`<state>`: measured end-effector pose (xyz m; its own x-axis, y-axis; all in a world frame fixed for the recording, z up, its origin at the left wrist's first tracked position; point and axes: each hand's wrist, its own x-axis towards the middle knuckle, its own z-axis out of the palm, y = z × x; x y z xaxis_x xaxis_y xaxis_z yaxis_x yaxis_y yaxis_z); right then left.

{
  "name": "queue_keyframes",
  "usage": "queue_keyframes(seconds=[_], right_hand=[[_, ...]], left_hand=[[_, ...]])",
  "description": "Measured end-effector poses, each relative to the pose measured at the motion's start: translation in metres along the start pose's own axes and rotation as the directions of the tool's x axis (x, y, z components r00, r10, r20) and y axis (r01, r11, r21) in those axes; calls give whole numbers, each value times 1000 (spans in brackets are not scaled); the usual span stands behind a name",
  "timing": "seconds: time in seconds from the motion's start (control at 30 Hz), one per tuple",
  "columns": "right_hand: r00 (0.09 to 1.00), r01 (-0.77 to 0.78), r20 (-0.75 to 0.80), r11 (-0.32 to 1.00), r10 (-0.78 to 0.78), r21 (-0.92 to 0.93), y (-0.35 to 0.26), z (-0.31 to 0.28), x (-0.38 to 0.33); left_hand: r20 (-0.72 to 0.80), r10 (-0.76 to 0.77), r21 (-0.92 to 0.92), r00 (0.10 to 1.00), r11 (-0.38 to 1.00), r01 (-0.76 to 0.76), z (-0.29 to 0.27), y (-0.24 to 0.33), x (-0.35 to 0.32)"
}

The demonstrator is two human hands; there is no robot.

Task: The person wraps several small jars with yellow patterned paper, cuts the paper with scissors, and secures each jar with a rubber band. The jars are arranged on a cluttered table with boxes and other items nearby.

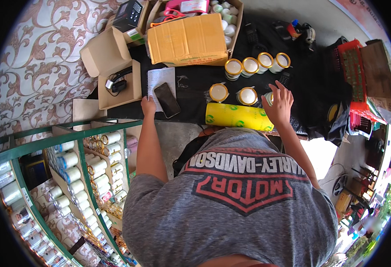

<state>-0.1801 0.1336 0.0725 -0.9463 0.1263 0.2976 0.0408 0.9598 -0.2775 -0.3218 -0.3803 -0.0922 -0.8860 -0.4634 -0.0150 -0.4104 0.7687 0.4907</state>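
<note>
My right hand (279, 103) is over the near right end of a row of short jars, fingers spread apart. Its fingers and thumb partly hide the gold-rimmed jar (269, 98) beside them; I cannot tell whether they touch it. Left of that jar stand two similar ones, a pale-topped jar (247, 96) and another jar (218, 92). Just in front lies a thick yellow roll (235, 116) with green marks. My left hand (148, 106) is curled at the lower left corner of a spiral notebook (163, 74); what its fingers hold is hidden. A dark phone (167, 100) rests on the notebook.
Several more gold-rimmed jars (250, 66) form a row farther back. An open cardboard box (120, 89) with a black cable stands left of the notebook. A larger carton (189, 40) is behind. Green-framed shelves (62, 129) with white cylinders stand at left, a red crate (353, 84) at right.
</note>
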Motion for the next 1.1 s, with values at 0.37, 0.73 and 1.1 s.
queue_keyframes(seconds=[0.37, 0.73, 1.1], right_hand=[[858, 471, -93, 705, -505, 530, -122, 24, 36], [641, 534, 64, 505, -765, 678, -215, 66, 52], [602, 508, 92, 469, -793, 723, -254, 75, 63]], left_hand=[[398, -123, -372, 909, 884, 283, 21, -13, 9], [127, -160, -783, 979, 590, 198, -23, 19, -22], [-126, -437, -992, 891, 78, -102, -148, 59, -31]])
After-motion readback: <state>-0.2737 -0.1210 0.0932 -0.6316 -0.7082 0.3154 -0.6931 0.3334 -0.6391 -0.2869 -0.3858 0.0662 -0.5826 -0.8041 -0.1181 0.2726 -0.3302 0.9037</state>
